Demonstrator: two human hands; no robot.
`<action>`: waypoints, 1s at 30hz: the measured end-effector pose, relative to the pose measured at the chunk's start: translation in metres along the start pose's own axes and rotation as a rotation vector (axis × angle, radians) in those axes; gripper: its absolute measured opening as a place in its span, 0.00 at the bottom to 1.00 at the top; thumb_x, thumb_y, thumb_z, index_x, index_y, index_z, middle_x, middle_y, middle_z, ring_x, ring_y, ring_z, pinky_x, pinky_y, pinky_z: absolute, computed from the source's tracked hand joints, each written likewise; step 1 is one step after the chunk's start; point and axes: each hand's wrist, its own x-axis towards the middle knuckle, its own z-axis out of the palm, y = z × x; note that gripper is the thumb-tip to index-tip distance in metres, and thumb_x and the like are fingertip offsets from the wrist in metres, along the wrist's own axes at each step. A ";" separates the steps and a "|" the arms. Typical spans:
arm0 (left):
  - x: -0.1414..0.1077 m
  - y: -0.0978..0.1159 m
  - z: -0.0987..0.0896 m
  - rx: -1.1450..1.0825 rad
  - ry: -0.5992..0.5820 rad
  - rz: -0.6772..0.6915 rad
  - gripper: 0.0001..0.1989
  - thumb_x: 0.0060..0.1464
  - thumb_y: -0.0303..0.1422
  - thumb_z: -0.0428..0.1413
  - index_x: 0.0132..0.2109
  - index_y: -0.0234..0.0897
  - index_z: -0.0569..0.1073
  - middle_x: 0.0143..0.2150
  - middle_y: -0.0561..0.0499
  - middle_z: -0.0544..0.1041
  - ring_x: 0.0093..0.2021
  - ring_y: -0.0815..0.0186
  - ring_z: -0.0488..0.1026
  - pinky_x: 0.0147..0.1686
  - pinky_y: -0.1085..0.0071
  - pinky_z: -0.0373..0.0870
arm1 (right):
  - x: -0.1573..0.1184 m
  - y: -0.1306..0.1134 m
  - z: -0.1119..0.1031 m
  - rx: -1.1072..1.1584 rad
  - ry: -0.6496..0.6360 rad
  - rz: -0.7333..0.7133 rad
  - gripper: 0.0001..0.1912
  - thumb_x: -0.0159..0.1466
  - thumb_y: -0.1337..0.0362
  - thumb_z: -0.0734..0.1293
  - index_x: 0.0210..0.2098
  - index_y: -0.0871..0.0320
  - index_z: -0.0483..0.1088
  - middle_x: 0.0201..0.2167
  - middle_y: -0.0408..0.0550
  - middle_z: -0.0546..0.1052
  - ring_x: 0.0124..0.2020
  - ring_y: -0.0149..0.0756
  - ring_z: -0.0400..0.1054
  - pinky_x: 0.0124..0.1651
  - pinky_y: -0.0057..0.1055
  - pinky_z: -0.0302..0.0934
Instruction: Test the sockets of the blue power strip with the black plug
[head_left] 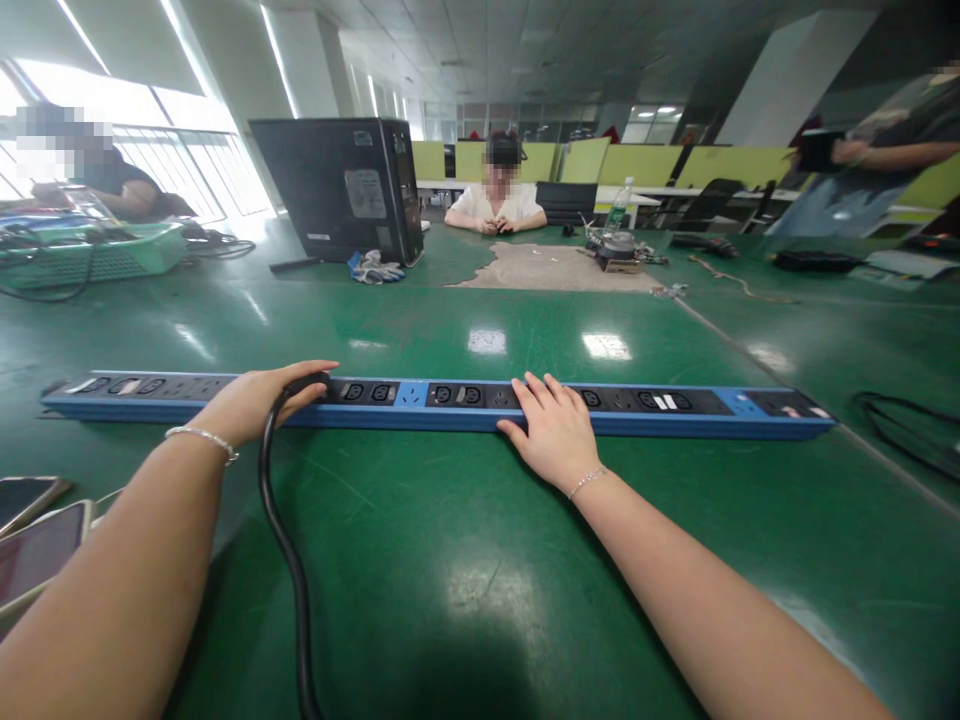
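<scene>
A long blue power strip [465, 421] with a black socket face lies across the green table in front of me. My left hand [259, 400] is closed around the plug end of a thick black power cord [289, 550], at a socket left of the strip's middle. Whether the plug is fully seated is hidden by my fingers. From there the cord hangs down toward me and leaves the view at the bottom. My right hand [553, 425] rests flat over the strip, right of its middle, with the fingers spread and nothing held.
Two phones [45, 550] lie at the left edge. Farther back are a green basket [142, 255], a black computer case [337, 190], gloves [375, 267] and a bottle [619, 205]. A black cable [900, 420] lies at right. Three other people are around the table.
</scene>
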 end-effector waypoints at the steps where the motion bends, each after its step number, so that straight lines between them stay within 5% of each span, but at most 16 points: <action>1: 0.000 -0.001 0.001 -0.005 -0.006 0.009 0.25 0.56 0.47 0.45 0.58 0.46 0.65 0.49 0.48 0.76 0.47 0.55 0.73 0.46 0.63 0.67 | 0.000 0.000 0.000 0.001 -0.001 -0.001 0.32 0.63 0.47 0.55 0.60 0.59 0.59 0.60 0.52 0.63 0.61 0.49 0.51 0.59 0.44 0.45; 22: -0.016 0.010 0.027 0.002 0.161 -0.013 0.25 0.59 0.45 0.41 0.61 0.47 0.62 0.53 0.48 0.73 0.50 0.56 0.71 0.49 0.62 0.66 | 0.000 -0.001 0.002 -0.021 0.015 0.000 0.32 0.63 0.47 0.55 0.60 0.60 0.60 0.60 0.53 0.64 0.61 0.49 0.52 0.59 0.44 0.46; 30: -0.015 0.011 0.017 0.102 0.078 -0.042 0.26 0.59 0.48 0.40 0.61 0.50 0.61 0.48 0.47 0.76 0.44 0.53 0.74 0.43 0.59 0.68 | 0.001 -0.001 0.003 -0.023 0.012 0.001 0.31 0.63 0.47 0.55 0.59 0.60 0.60 0.60 0.53 0.64 0.61 0.50 0.52 0.59 0.44 0.45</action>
